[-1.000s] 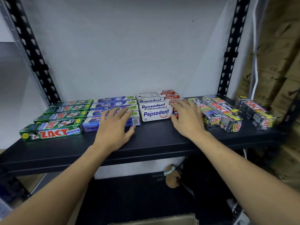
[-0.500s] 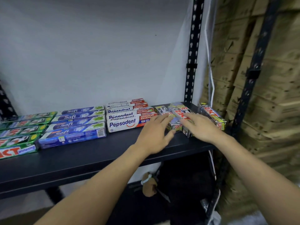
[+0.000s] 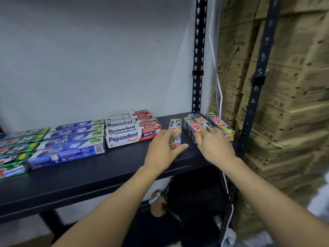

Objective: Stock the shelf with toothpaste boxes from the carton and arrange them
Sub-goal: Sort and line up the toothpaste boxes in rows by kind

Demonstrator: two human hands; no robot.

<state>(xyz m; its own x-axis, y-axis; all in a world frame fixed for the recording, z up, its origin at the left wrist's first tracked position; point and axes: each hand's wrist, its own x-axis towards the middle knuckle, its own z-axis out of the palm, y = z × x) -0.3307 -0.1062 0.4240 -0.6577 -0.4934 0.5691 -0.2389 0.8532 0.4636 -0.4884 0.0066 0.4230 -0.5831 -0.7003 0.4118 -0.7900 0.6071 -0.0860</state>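
Observation:
Toothpaste boxes lie in rows on a black shelf [image 3: 99, 177]. My left hand [image 3: 162, 149] rests against the front end of a single grey Zact box [image 3: 175, 126], fingers along its left side and thumb stretched across its front. My right hand [image 3: 212, 144] lies flat with spread fingers on a stack of grey Zact boxes [image 3: 191, 126] at the shelf's right end. One more Zact box [image 3: 221, 124] sits by the right edge. White Pepsodent boxes [image 3: 130, 133], blue Safi boxes [image 3: 71, 144] and green Zact boxes [image 3: 15, 153] fill the left.
A black slotted post [image 3: 198, 59] stands at the shelf's back right corner and another post [image 3: 259, 75] nearer me. Stacked brown cartons [image 3: 295, 90] rise to the right. A white cable [image 3: 219, 90] hangs behind the post. A brown object [image 3: 157, 206] sits below the shelf.
My view has swung right. Both hands left the Safi and Pepsodent rows and reached the grey Zact boxes; one Zact box now lies apart, left of the stack.

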